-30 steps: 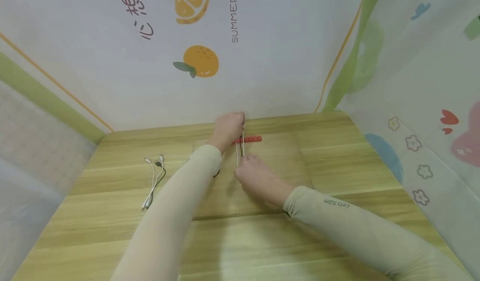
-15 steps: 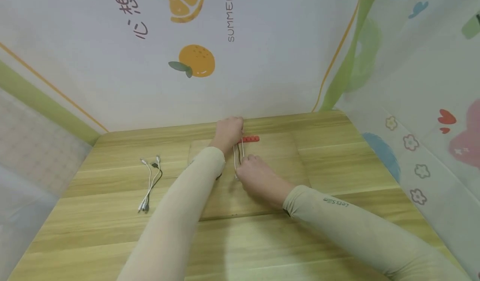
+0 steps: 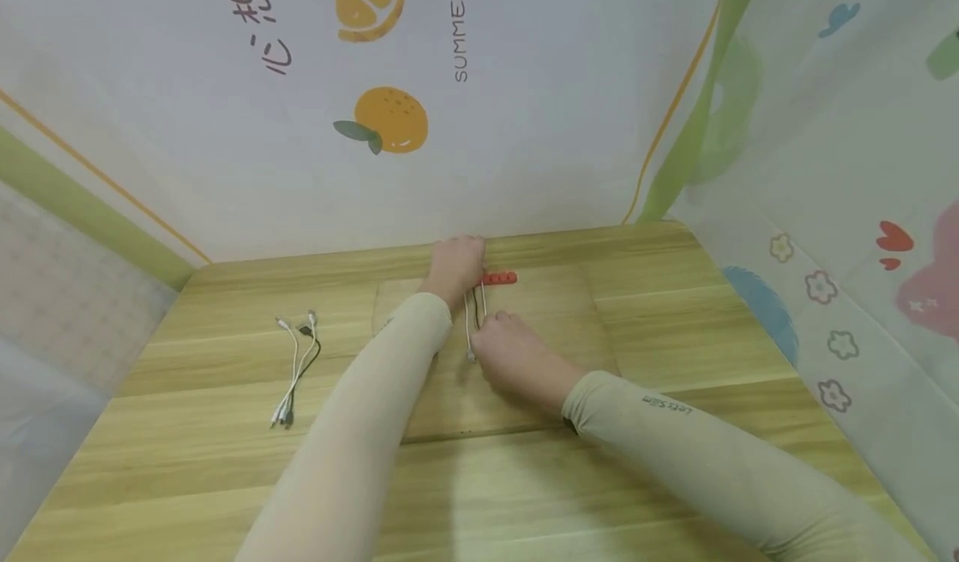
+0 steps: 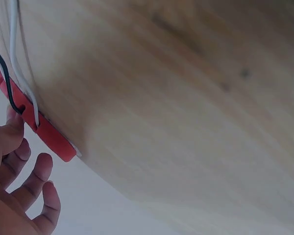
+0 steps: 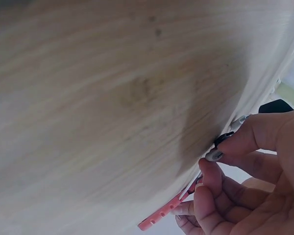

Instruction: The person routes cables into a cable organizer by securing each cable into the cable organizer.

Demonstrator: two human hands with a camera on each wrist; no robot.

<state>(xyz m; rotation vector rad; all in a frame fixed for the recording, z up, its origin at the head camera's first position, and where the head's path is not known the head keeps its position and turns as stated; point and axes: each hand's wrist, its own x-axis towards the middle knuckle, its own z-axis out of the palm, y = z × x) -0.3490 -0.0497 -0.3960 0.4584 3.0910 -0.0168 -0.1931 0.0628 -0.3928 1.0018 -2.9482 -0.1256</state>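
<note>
A red cable holder strip (image 3: 500, 279) lies along the far edge of a thin wooden board. My left hand (image 3: 457, 262) covers its left part, fingers curled at the back edge, pinching the taut white cable (image 3: 483, 300) there. My right hand (image 3: 520, 362), nearer to me, pinches that cable's plug (image 5: 214, 155) between thumb and fingertip. In the left wrist view, another white cable (image 4: 24, 84) and a black cable (image 4: 9, 81) sit in slots of the strip. Their near plugs lie beside my right fingertips, one a black plug (image 5: 223, 139).
Several loose white and black cables (image 3: 300, 375) lie crossed on the table to the left of the board (image 3: 509, 425). A printed cloth (image 3: 539, 162) hangs behind the table's far edge, and another covers the right side.
My left hand has come down from above the far edge onto the strip, lowering the white cable. My right hand stays nearly in place, still pinching.
</note>
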